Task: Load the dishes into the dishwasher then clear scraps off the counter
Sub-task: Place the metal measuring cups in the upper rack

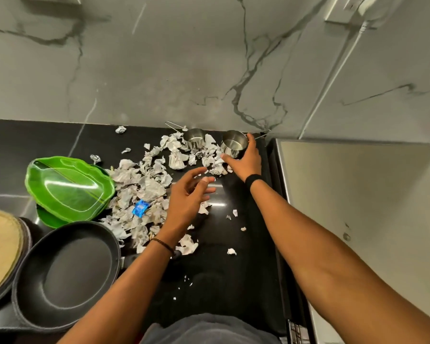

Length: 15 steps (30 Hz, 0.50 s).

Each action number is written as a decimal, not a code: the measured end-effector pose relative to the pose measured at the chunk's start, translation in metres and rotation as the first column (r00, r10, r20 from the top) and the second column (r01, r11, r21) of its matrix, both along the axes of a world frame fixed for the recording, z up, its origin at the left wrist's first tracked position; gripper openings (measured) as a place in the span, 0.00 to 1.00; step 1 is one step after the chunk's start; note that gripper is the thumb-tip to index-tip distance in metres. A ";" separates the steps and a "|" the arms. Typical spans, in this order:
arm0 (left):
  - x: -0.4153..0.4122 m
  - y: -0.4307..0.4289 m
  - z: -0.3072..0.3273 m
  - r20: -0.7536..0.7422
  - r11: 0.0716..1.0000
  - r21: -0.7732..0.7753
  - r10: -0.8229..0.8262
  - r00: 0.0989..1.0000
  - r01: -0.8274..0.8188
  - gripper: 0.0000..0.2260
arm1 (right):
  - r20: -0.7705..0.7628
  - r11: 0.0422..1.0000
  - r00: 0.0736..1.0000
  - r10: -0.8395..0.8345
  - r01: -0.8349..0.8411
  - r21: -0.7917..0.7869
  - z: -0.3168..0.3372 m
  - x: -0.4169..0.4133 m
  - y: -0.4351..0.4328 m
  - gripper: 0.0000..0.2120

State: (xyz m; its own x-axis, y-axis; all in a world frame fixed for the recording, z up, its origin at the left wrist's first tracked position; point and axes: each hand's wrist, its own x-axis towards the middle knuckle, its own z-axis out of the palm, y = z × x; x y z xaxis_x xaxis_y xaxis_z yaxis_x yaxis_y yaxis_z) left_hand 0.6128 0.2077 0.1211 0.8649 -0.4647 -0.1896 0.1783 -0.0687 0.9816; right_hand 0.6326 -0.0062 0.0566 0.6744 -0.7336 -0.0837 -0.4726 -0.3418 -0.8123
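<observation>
Care is called for in lifting the cup point(233, 143). It is held by the right hand point(246, 162), thumb on the near wall and fingers curled over the far rim. It is best raised straight up, so that the scraps point(144, 180) crowded against its base are not dragged along. The wire handle, pointing right toward the wall corner, should be kept clear of that corner. The left hand point(186, 197) is held apart, fingers spread and loosely bent above the scraps, gripping nothing. It could be put to the second cup point(194, 138), just to the left.

The cup stands upright at the back right of the counter point(233, 281), near the wall. It is small, round and of polished steel, and appears empty, with light reflected from its floor. The loading is judged barely begun: pan point(67, 274) and green plates point(67, 187) lie at the counter's left end.
</observation>
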 end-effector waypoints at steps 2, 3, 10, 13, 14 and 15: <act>0.004 -0.003 0.000 0.026 1.000 0.005 -0.002 1.000 0.002 0.11 | -0.033 1.000 0.999 -0.002 0.001 -0.015 -0.006 0.015 -0.006 0.56; 0.005 -0.002 0.000 0.040 1.000 0.007 -0.002 0.999 0.001 0.11 | -0.038 1.000 0.999 -0.014 0.013 -0.023 -0.009 0.021 -0.008 0.58; 0.009 0.007 0.003 0.080 0.998 0.055 0.039 0.996 -0.043 0.12 | 0.200 0.992 0.971 -0.129 0.129 0.013 -0.008 0.033 -0.004 0.51; 0.023 0.007 -0.008 0.143 0.993 0.106 0.040 0.989 -0.055 0.12 | 0.300 0.994 0.948 -0.109 0.095 0.063 0.004 0.015 0.002 0.49; 0.030 0.005 -0.012 0.169 0.991 0.123 0.039 0.985 -0.060 0.12 | 0.320 0.992 0.941 -0.109 0.084 0.090 0.009 0.005 0.005 0.48; 0.038 0.002 -0.015 0.190 0.987 0.147 0.044 0.981 -0.073 0.13 | 0.341 0.990 0.934 -0.110 0.073 0.119 0.013 -0.004 0.010 0.47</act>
